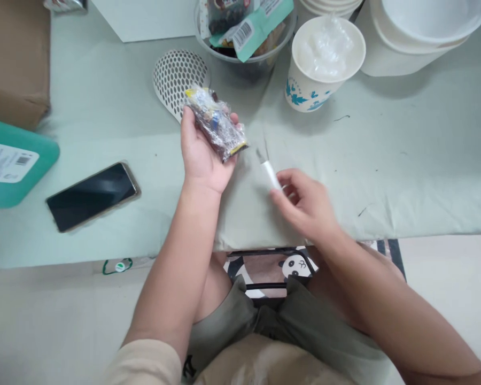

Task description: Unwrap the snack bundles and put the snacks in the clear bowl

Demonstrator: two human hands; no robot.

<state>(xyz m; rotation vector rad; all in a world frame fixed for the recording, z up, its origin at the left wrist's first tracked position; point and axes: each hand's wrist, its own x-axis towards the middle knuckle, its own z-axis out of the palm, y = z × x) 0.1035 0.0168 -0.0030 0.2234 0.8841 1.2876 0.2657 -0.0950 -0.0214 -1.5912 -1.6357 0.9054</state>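
A snack packet in crinkled clear plastic, dark with yellow edges, rests in my left hand, the thumb on one side and fingertips round the other. To its lower right, my right hand pinches a small white-handled knife. The knife's short grey tip points up and left towards the packet, apart from it, and is slightly blurred. Behind my left hand lies a white perforated object with a rounded end, partly covered by the packet and hand.
A black phone lies left, near a green container and a cardboard box. At the back stand a clear tub of packets, a paper cup with crumpled plastic and white tubs. The cloth-covered table's edge is near my lap.
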